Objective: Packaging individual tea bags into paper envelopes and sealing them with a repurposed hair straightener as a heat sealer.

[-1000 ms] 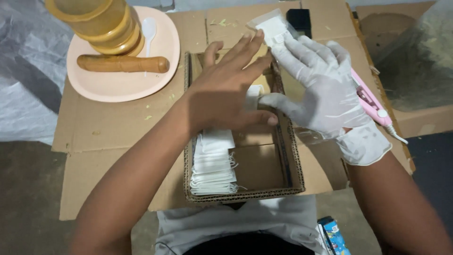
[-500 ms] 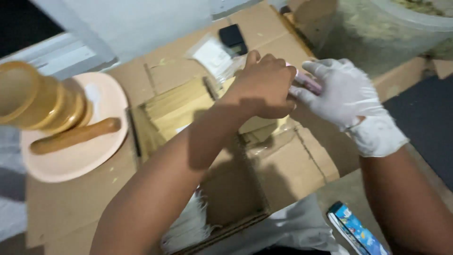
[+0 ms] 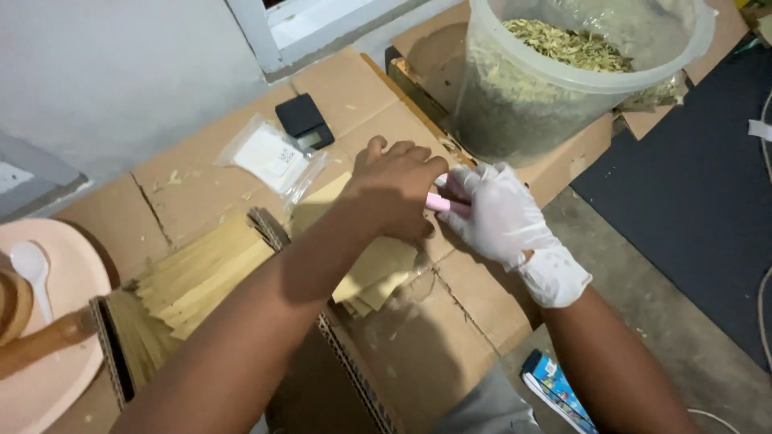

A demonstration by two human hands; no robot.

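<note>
Cardboard bears two hands (left point(image 3: 398, 189) bare, right point(image 3: 503, 217) gloved) gripping one pink tool point(image 3: 441, 203).

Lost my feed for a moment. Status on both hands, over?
Left hand bare, right hand gloved, both closed on a pink tool. Tan paper packets underneath on cardboard. Tub of dried herbs just beyond; nothing blocking.

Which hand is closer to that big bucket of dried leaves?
Probably the right: the white-gloved right hand, gripping a thin pink tool, sits nearest the clear plastic bucket of dried leaves. The bare left hand lies farther away.
</note>
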